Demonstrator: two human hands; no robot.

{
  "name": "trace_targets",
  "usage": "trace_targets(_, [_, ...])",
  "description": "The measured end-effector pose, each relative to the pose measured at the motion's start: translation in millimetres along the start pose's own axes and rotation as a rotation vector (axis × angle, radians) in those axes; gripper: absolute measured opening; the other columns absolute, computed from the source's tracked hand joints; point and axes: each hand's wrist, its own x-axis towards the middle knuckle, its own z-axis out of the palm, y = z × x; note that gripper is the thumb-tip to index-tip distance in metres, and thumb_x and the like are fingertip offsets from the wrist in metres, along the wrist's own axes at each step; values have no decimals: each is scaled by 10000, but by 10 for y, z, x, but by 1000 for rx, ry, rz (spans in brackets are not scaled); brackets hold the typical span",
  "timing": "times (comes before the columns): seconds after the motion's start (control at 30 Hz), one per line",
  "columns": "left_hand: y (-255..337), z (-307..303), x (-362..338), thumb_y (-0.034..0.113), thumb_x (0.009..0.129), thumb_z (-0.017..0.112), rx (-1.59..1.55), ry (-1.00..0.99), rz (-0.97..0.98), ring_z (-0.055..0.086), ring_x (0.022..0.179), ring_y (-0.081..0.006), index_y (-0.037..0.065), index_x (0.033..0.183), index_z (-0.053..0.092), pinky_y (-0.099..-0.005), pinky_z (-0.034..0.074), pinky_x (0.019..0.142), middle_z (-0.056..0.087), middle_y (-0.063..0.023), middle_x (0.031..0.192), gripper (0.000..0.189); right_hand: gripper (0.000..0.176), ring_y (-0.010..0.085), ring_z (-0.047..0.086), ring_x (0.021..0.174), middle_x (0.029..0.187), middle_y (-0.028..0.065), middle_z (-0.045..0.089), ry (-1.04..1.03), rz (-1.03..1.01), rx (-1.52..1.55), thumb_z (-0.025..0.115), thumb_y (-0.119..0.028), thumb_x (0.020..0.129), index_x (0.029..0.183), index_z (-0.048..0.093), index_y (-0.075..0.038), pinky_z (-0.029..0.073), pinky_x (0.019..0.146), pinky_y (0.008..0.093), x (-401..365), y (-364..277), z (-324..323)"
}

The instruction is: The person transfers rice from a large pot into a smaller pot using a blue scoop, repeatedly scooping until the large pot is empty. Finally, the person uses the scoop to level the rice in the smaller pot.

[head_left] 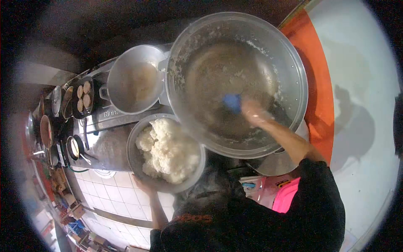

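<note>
My right hand [253,113] reaches into a large metal pot [300,84] and is closed on a small blue tool [232,102], whose exact kind I cannot make out. The blue tool is low inside the pot, near its bottom. Grains of white rice cling to the pot's inner wall. Beside the pot is a metal bowl [133,157] heaped with cooked white rice [168,153]. My left hand [144,185] grips this bowl at its near left edge, with the fingers partly hidden under it.
A smaller metal pot [115,84] with cloudy residue sits on a stove [100,119]. Farther left are a grill pan [85,110] with several round patties and a small frying pan [72,150]. Something bright pink [286,196] lies under my right arm. An orange-and-white wall [352,84] borders the right.
</note>
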Motion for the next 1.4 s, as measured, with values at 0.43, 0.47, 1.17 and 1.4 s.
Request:
trace_targets(0.43, [384,-23,42,519,952,276,-485,44,-299,358,1273,-358,-55,1396,267,-455,315,1039,328,-233,1407,726,357,380,581,1015,1138,256,570,228,-397,502,355,-258,954,1196,514,-50,446,860,481,954,-142,46])
trace_targets(0.47, [246,18,35,497,958,270,-331,62,-180,379,1251,-384,-63,1379,296,-471,320,1027,365,-248,1375,701,357,380,581,1015,1138,256,570,230,-401,500,355,-258,954,1196,514,-50,446,860,481,865,-137,99])
trace_targets(1.17, [-31,71,51,490,961,297,-472,-2,-63,306,1321,-329,-44,1418,226,-417,274,1080,271,-212,1448,707,494,339,639,869,1014,226,622,201,-620,994,499,-246,936,1399,350,-159,507,768,443,-1509,-1592,-675])
trace_targets(1.4, [146,44,60,484,959,332,-430,-21,-114,401,1235,-317,-33,1392,291,-421,351,1018,384,-194,1370,676,522,396,589,999,1151,222,575,359,-306,750,522,-260,907,1385,351,-139,493,843,450,-1493,-1450,-1098])
